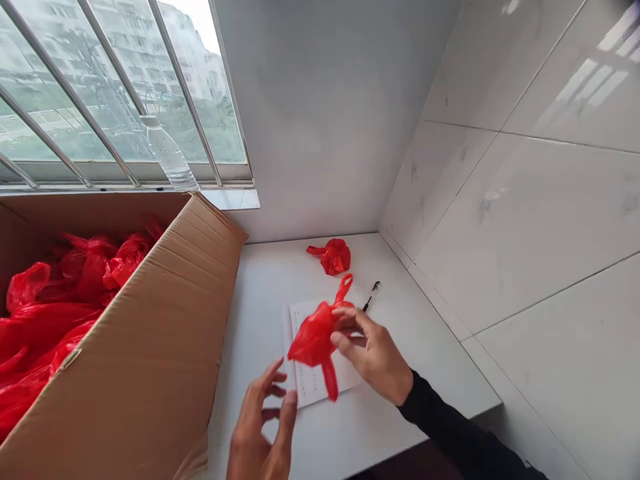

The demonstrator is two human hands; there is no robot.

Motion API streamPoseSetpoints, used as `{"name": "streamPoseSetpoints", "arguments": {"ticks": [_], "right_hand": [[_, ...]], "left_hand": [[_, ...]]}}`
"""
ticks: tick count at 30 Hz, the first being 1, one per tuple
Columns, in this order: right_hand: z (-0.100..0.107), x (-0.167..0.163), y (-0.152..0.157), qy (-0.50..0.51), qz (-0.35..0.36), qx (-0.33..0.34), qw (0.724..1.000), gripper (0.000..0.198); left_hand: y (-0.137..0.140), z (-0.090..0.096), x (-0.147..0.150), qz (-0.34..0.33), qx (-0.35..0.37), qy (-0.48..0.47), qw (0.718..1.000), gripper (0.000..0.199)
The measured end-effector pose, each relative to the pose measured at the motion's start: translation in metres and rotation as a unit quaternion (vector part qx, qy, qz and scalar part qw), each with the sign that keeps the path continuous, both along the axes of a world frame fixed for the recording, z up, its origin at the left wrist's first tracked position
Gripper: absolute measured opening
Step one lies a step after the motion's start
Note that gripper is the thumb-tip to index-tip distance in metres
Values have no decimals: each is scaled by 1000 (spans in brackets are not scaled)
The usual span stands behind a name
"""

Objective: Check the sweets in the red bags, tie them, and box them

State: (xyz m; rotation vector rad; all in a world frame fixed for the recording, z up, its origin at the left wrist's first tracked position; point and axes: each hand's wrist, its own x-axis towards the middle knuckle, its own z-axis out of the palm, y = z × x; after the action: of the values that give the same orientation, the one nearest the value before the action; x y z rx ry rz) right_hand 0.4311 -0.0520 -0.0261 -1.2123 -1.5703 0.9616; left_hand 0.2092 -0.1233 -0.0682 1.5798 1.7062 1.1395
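Pinched in the fingers of my right hand [373, 350] is a red plastic bag [315, 335], bunched up with its loop handles sticking out above and below. It hangs over a sheet of printed paper [307, 390] and hides much of it. My left hand [265, 423] is to the left and nearer to me, fingers curved and apart, with nothing in it. A gap separates it from the bag. Farther back on the white table [270, 273] lies a second red plastic bag [336, 257], crumpled into a bundle.
A big cardboard box [165, 333] on the left holds several red plastic bags [90, 273]. A black pen [371, 295] lies beyond my right hand. On the sill of the barred window a clear water bottle [170, 157] leans. Tiled wall [500, 233] bounds the table's right side.
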Motion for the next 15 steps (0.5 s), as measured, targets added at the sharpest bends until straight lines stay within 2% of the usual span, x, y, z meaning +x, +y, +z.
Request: {"name": "streamPoseSetpoints", "arguments": {"ticks": [2, 3, 7, 8, 10, 12, 15], "right_hand": [[-11, -1, -30, 4, 59, -58, 997, 33], [-19, 0, -39, -12, 62, -65, 996, 35], [-48, 3, -45, -129, 57, -18, 990, 47], [-54, 2, -43, -146, 64, -11, 987, 45], [-61, 4, -40, -157, 62, -8, 986, 28], [-62, 15, -39, -156, 37, -16, 987, 12], [-56, 44, -46, -160, -22, -44, 986, 11]], "left_hand": [[12, -14, 12, -25, -2, 19, 1000, 52], [16, -21, 15, -37, -5, 26, 999, 47], [18, -35, 20, -71, -15, 43, 996, 32], [17, -34, 20, -79, -12, 47, 996, 30], [14, -31, 15, -88, -3, 56, 994, 26], [12, -29, 4, -62, 6, 70, 996, 24], [8, -25, -15, 27, 5, 92, 995, 25]]}}
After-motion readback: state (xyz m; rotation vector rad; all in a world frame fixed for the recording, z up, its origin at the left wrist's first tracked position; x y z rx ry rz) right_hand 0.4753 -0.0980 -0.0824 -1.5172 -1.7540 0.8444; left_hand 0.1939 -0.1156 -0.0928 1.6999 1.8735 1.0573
